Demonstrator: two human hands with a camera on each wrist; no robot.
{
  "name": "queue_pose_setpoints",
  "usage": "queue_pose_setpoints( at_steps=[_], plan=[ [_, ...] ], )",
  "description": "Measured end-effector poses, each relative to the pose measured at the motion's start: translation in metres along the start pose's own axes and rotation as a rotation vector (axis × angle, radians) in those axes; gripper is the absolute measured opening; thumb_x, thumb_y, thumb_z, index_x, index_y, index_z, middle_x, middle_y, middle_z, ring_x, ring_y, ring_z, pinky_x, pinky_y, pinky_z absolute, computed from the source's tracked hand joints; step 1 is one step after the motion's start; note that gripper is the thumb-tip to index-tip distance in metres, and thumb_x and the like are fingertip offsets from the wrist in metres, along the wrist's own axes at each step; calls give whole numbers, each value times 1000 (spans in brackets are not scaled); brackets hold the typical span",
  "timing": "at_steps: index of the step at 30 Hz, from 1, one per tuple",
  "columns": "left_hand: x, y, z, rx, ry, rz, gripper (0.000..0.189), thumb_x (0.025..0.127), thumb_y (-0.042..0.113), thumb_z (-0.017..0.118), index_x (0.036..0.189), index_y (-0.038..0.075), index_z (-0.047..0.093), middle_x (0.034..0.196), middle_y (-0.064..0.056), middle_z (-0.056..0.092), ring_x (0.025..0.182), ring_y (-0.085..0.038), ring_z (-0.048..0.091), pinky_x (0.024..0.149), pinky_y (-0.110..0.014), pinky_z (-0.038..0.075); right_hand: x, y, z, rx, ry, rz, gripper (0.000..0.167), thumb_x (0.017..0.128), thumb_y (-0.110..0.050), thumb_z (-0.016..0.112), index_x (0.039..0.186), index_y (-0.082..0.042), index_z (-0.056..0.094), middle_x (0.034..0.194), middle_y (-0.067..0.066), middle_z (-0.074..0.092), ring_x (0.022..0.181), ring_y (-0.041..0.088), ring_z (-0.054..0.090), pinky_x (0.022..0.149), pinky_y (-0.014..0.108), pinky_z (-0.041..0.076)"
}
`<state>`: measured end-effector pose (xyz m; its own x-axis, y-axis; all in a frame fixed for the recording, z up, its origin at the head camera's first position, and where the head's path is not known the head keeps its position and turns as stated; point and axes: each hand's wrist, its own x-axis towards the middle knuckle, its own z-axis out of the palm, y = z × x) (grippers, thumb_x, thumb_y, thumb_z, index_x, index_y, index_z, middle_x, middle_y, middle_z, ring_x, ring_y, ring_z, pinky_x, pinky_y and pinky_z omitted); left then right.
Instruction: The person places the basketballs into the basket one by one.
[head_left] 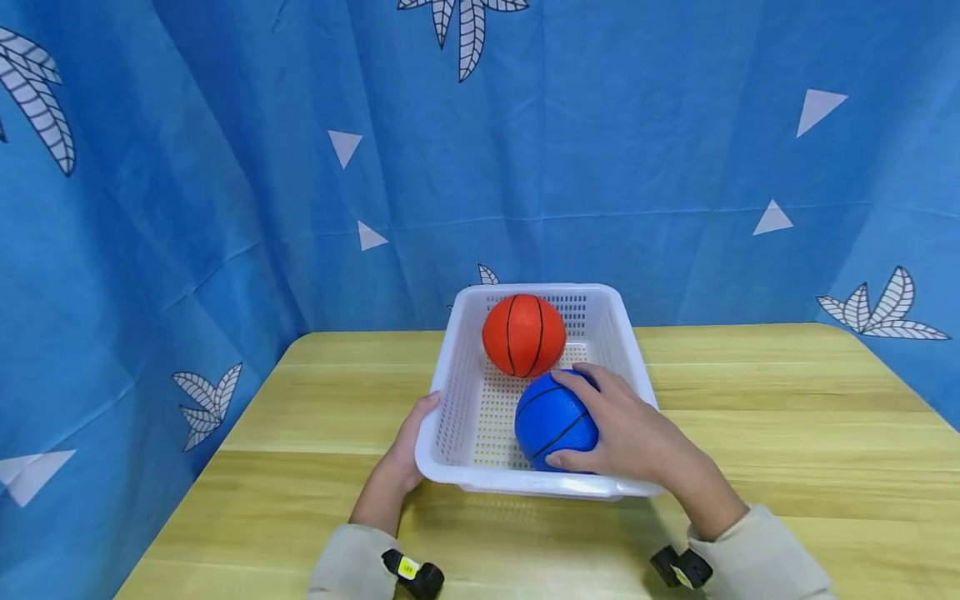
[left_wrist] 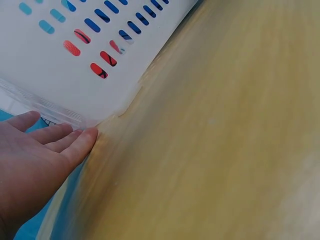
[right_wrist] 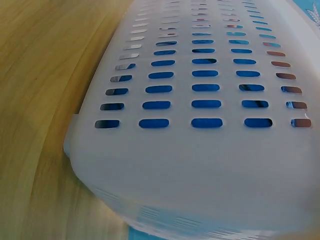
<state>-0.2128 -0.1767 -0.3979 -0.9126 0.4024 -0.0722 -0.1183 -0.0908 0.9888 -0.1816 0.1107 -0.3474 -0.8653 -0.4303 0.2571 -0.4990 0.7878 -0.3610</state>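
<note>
Now the right hand is wrapped over the blue ball, fingers curled round it, gripping it inside the white basket at the near end. Just beyond that hand sits the orange ball, touching the blue one. Left hand, fingers straight, presses flat against the basket's outer left wall, down on the wooden bench.
</note>
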Motion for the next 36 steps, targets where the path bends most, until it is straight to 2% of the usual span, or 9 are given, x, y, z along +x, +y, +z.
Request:
queue_pose_setpoints(
  at_steps=[4, 10, 19, 26, 30, 32, 36],
  plan=[
    [-2, 1, -3, 0, 2, 2, 66, 95, 49, 21, 151, 16, 13, 151, -22, 22, 134, -41, 28, 107, -53, 23, 1, -3, 2, 0, 10, 7, 94, 68, -63, 72, 145, -24, 35, 143, 10, 36, 121, 35, 42, 76, 51, 52],
    [-6, 3, -6, -32, 32, -9, 66, 95, 48, 21, 150, 13, 18, 146, -25, 29, 128, -39, 36, 101, -43, 33, 2, -8, 4, -3, 24, -8, 94, 68, -63, 72, 145, -23, 35, 143, 10, 36, 121, 34, 42, 76, 50, 52],
    [-13, 0, -13, -41, 42, -28, 67, 95, 50, 20, 151, 14, 13, 150, -23, 24, 132, -38, 31, 105, -47, 28, 5, -15, 11, -3, 14, -15, 93, 68, -62, 72, 144, -23, 36, 143, 10, 37, 122, 33, 42, 77, 49, 52],
    [-15, 5, -29, -34, 109, -36, 64, 96, 47, 21, 151, 14, 15, 150, -22, 26, 130, -38, 33, 103, -47, 29, 23, -22, 16, 8, -18, -57, 92, 70, -65, 68, 146, -25, 34, 146, 8, 35, 125, 31, 40, 80, 47, 51],
    [-7, 5, -38, 42, 105, -35, 61, 96, 41, 24, 151, 15, 13, 147, -24, 28, 128, -40, 35, 103, -51, 30, 30, -20, 16, 45, -55, -39, 92, 69, -69, 66, 145, -26, 35, 146, 8, 34, 124, 31, 41, 81, 48, 51],
    [1, 7, -44, 103, 67, -26, 58, 97, 35, 25, 151, 16, 14, 145, -25, 30, 127, -41, 38, 102, -50, 33, 33, -16, 16, 75, -69, -14, 92, 69, -71, 65, 143, -25, 37, 145, 8, 35, 123, 32, 42, 80, 48, 51],
    [17, 17, -60, 305, -5, 1, 51, 100, 27, 29, 150, 17, 22, 136, -26, 43, 116, -36, 53, 91, -44, 46, 39, -9, 13, 135, -103, 46, 88, 71, -68, 65, 142, -22, 40, 142, 10, 38, 121, 34, 44, 78, 50, 52]
  ],
)
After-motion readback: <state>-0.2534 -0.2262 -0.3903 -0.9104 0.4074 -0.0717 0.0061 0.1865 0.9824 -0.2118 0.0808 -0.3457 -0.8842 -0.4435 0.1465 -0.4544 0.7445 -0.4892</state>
